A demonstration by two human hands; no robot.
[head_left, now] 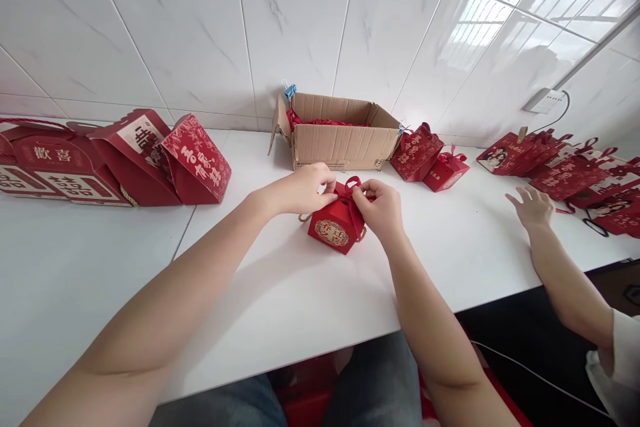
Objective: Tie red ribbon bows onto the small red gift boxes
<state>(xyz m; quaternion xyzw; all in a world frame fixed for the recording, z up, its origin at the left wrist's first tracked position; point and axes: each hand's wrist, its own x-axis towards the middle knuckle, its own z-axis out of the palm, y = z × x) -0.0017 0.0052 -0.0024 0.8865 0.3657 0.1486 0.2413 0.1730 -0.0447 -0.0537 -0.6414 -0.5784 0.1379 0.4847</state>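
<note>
Two bare hands meet over a red box (325,230) in the head view I am watching; the box stands on the white surface (280,320), near the middle of my picture, with a round gold emblem on its front and twisted gold cord (304,218) at its sides; a red ribbon (357,217) forms a bow at its top. From my seat I see the right hand (381,210) narrowed, thumb and fingers pinching the ribbon on the bow's right; the left hand (316,190) is narrow too, fingertips at the bow's left, though I cannot tell whether they grip the ribbon or only touch it.

Behind the box I have an open cardboard carton (345,147) near the tiled wall (300,27), red material (327,123) inside and a blue clip (290,91) at its left corner; just beside it, on the right, stand a patterned red bag (416,155) and a small bow-topped box (445,173). Far left I make out a row of larger red packages (55,170); far right, a co-worker's hand (535,208), fingers spread, is near a cluster of red gift bags (565,173); it is well apart from the pair at the box.
</note>
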